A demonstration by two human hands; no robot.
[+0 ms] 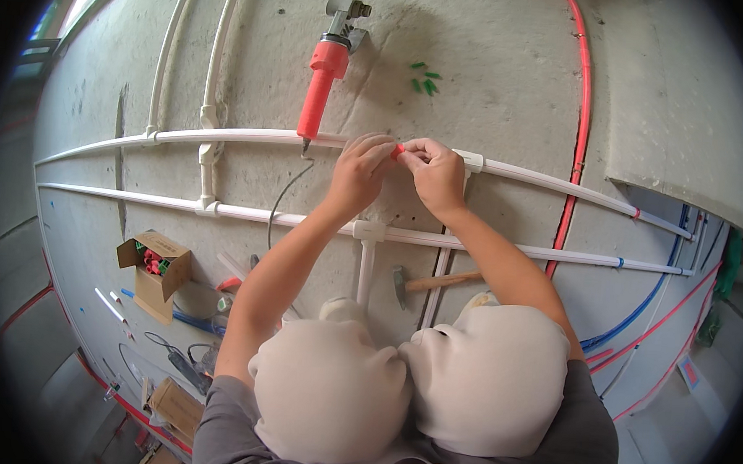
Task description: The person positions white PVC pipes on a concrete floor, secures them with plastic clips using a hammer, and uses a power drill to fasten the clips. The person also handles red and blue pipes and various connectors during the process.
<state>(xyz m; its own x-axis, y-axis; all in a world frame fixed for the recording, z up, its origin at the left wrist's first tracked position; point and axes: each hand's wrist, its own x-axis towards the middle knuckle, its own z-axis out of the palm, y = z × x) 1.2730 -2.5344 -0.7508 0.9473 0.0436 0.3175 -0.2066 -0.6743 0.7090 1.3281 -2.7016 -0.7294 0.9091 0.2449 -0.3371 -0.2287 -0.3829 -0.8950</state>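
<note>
My left hand (362, 173) and my right hand (436, 178) meet over the upper white conduit (259, 136). Both pinch a small red plastic piece (398, 151) between their fingertips, and the fingers hide most of it. Just right of my right hand, a white box-shaped fitting (471, 162) joins the conduit. To the left of my hands lies a corded power tool (320, 91) with a red body and a grey metal head, its cable end beside the conduit. Several small green plugs (426, 79) are scattered on the concrete beyond my hands.
A second white conduit (505, 248) runs nearer me, and a red one (581, 117) crosses at right. A wooden-handled hammer (440, 282) lies by my knees (330, 389). At left sit an open cardboard box (168, 269) of red and green pieces and blue tubing (194, 322).
</note>
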